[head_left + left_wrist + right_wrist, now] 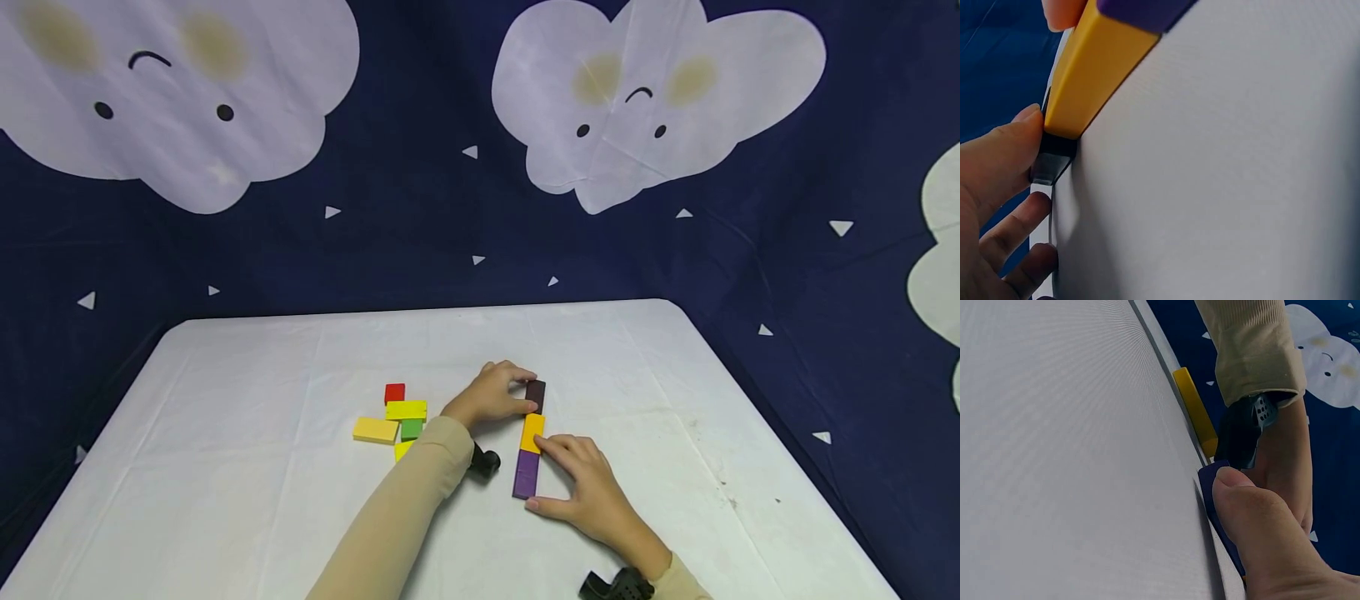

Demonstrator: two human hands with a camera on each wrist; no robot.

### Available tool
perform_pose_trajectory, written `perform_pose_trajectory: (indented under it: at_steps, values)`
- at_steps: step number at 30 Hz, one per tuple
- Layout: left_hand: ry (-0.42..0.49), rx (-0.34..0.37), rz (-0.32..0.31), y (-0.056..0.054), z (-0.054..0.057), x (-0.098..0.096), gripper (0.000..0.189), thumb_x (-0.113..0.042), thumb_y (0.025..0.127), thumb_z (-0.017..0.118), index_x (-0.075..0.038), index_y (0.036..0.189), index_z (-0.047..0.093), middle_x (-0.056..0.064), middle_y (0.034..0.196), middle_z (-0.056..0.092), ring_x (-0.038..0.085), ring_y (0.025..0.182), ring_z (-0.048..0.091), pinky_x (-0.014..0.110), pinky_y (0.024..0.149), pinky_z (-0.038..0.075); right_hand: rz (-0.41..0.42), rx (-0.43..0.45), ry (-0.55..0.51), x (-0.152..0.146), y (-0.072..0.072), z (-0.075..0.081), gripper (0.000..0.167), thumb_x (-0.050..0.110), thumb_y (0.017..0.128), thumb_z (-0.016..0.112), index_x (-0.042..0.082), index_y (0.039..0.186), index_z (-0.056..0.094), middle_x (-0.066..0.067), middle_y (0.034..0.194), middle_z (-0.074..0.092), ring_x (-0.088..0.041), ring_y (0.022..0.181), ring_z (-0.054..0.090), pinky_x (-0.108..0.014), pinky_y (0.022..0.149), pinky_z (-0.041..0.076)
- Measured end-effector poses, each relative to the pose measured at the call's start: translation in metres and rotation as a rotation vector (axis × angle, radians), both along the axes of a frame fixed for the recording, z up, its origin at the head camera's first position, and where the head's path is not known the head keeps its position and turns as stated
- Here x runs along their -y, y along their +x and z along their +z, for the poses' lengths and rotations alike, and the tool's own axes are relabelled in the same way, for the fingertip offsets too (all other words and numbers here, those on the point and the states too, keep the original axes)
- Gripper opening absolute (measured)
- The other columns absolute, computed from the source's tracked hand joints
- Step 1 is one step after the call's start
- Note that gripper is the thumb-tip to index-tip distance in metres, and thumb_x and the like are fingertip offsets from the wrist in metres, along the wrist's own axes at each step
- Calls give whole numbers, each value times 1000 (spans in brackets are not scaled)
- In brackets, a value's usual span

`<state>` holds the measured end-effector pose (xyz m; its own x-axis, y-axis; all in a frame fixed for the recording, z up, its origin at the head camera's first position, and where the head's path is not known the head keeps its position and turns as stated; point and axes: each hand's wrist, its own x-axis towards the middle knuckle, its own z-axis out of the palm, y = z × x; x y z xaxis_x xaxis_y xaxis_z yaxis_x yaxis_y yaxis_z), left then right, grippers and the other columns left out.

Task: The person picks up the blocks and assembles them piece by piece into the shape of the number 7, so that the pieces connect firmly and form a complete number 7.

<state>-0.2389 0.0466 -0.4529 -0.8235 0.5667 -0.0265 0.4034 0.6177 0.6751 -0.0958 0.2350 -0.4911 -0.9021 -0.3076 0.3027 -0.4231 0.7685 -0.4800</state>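
Note:
A straight row of three blocks lies on the white table: a dark brown block (536,396) at the far end, an orange-yellow block (532,432) in the middle, and a purple block (526,476) at the near end. My left hand (495,394) pinches the dark block between thumb and fingers; the left wrist view shows this dark block (1055,157) meeting the orange-yellow one (1100,69). With its thumb on the near end of the purple block (1209,487) and fingertips against the orange-yellow block's right side, my right hand (596,496) holds the row's near part.
Left of the row sits a loose group: a red block (394,393), a yellow block (406,410), a paler yellow block (376,431), a green block (411,429) and another yellow block (402,450), partly behind my left sleeve. A dark blue cloud-print curtain (420,167) hangs behind the table (247,500).

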Motion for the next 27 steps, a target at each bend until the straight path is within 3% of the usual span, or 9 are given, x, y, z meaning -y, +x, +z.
perform_pose_trajectory:
  at_steps: [7,27]
  values:
    - [-12,21,15,2,1,-1,51,-36,89,73,-24,137,61,3,139,57,23,124,47,39,108,39,1,-1,-5,-1,0,-1,83,61,70,81,22,139,57,10,130,57,-13,119,46,-48,99,37]
    - [-35,-3,30,3,-2,-1,54,-41,87,74,-27,138,60,4,141,54,24,126,45,42,107,39,9,0,-12,-1,-2,-2,83,61,71,81,22,140,57,11,131,57,-13,120,46,-48,99,36]
